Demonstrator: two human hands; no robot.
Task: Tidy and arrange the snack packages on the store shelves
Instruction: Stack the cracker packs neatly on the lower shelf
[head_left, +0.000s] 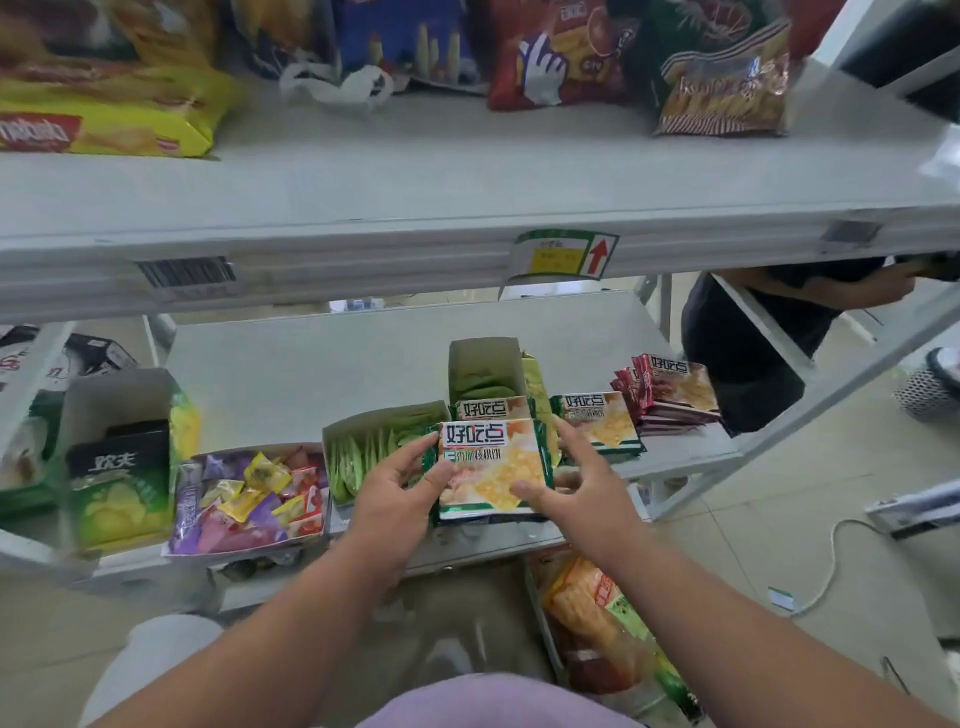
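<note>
A green-edged biscuit packet is gripped at both sides by the left hand and right hand, above the lower shelf front edge. Squaring is in hand; next, level setting onto the matching stack at 2 o'clock seems called for.

Both arms extended; left hand and right hand fingers curled inward.

Yellow bag on upper shelf: cut by left frame edge, print blurred. Top-row packs behind it cropped by top edge. Below that shelf, a bystander's torso is partly hidden by the frame; price tag text unreadable.
</note>
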